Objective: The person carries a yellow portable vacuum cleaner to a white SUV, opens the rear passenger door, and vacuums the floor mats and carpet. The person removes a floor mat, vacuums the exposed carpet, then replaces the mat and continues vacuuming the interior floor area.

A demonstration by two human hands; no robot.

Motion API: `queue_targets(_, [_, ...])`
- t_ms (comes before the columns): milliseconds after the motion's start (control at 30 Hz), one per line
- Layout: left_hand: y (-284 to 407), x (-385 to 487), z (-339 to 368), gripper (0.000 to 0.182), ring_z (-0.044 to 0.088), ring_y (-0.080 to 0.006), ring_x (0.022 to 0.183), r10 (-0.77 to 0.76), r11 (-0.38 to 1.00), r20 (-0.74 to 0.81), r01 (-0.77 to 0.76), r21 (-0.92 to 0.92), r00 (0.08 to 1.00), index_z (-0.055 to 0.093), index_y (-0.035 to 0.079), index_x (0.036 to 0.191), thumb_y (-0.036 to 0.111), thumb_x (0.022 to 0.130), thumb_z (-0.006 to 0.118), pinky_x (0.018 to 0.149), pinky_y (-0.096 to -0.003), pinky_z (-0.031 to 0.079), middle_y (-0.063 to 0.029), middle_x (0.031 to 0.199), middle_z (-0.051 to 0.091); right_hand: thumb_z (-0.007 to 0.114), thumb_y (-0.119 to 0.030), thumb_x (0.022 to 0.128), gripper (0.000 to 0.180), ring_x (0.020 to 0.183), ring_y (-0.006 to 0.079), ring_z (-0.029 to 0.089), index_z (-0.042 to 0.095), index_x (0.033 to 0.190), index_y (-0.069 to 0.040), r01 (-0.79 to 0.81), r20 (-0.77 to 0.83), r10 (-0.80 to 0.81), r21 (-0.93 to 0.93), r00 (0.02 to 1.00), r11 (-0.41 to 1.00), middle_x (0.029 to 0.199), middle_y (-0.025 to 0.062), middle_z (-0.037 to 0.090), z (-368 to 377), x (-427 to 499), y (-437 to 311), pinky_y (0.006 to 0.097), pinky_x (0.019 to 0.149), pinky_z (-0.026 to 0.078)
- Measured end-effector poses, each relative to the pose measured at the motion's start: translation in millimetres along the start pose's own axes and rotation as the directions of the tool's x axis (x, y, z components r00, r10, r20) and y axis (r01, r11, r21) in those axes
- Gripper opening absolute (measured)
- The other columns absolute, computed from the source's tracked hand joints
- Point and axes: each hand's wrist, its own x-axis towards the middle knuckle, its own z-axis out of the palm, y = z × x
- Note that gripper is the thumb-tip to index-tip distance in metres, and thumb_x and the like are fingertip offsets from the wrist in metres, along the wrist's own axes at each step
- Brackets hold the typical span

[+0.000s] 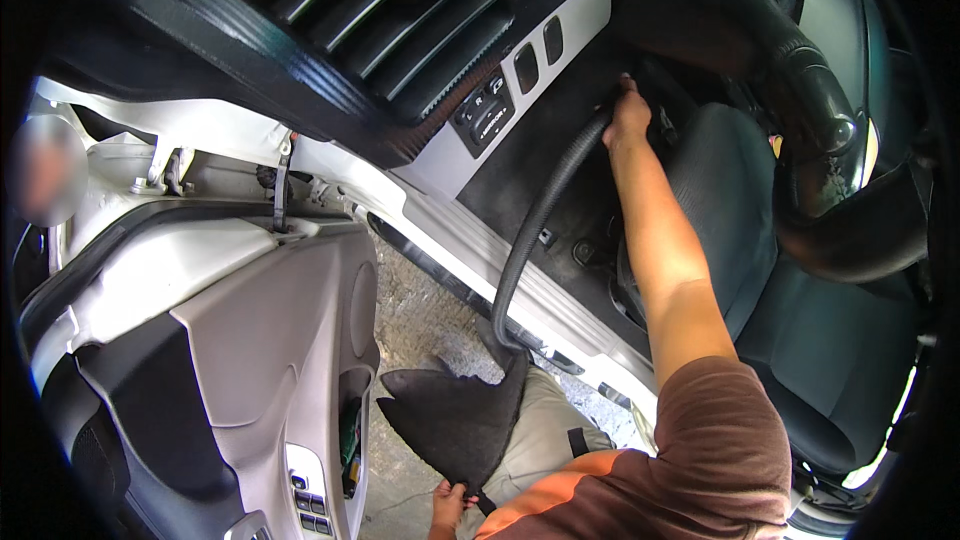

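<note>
My right hand (630, 112) reaches into the footwell of a car, closed around the upper end of a black corrugated vacuum hose (551, 199). The hose runs down over the door sill and out of the car towards my legs. What lies at the hose's far tip is hidden in the dark footwell. Low in the picture, my left hand (450, 502) pinches the edge of a black floor mat (457, 420), which hangs beside my leg outside the car. The front seat (720, 217) is to the right of my right forearm.
The open car door (255, 360) stands at the left, with window switches and a door pocket holding things. The white door sill (570, 307) crosses the middle. Above are the dashboard air vent (360, 7) and mirror controls (484, 116). The steering wheel (814, 90) is at the upper right.
</note>
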Motion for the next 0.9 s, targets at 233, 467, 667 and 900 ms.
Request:
queue_targets(233, [-5,4,-4,0.008,0.073,-0.0195,0.059,-0.027,1.0,-0.002,0.027,-0.006,1.0,0.065,0.004,0.104,0.005,0.098,0.059,0.049,-0.0294,0.057,-0.0082,0.085,0.074,0.073,-0.029,0.099,0.082,0.11,0.038,0.07,0.032,0.158,0.011,-0.019,0.049,0.028,-0.177,0.998,0.984,0.142,0.027,0.059,-5,-7,-7,0.0476,0.084,0.062])
queue_targets(467, [-3,-3,-9,0.006,0.073,-0.0201,0.059,-0.022,0.999,-0.028,0.021,-0.027,0.999,0.064,0.004,0.102,0.006,0.099,0.06,0.049,-0.0297,0.057,-0.0085,0.084,0.073,0.067,-0.028,0.103,0.029,0.075,0.0275,0.065,0.063,0.12,-0.005,-0.083,0.119,0.076,0.062,0.99,0.995,0.103,0.0114,0.069,13,-15,-28,0.0409,0.062,0.056])
queue_targets(667, [-1,-3,-9,0.007,0.073,-0.0191,0.059,-0.044,0.998,-0.016,0.043,-0.046,0.999,0.065,0.005,0.104,0.007,0.098,0.061,0.049,-0.029,0.056,-0.0077,0.086,0.074,0.067,-0.028,0.104,0.034,0.093,0.0297,0.07,0.065,0.128,-0.004,-0.183,-0.011,0.182,-0.053,0.983,0.982,0.116,0.014,0.071,-15,-12,-76,0.0443,0.076,0.06])
queue_targets(900, [2,8,-11,0.01,0.071,-0.0174,0.057,-0.024,0.999,0.026,0.023,0.027,0.999,0.066,0.007,0.105,0.007,0.098,0.059,0.049,-0.0273,0.055,-0.007,0.086,0.074,0.074,-0.042,0.096,0.088,0.128,0.0369,0.063,0.031,0.161,0.0,0.034,-0.248,-0.071,-0.151,0.966,0.988,0.148,0.0227,0.057,-5,-24,28,0.0484,0.106,0.054])
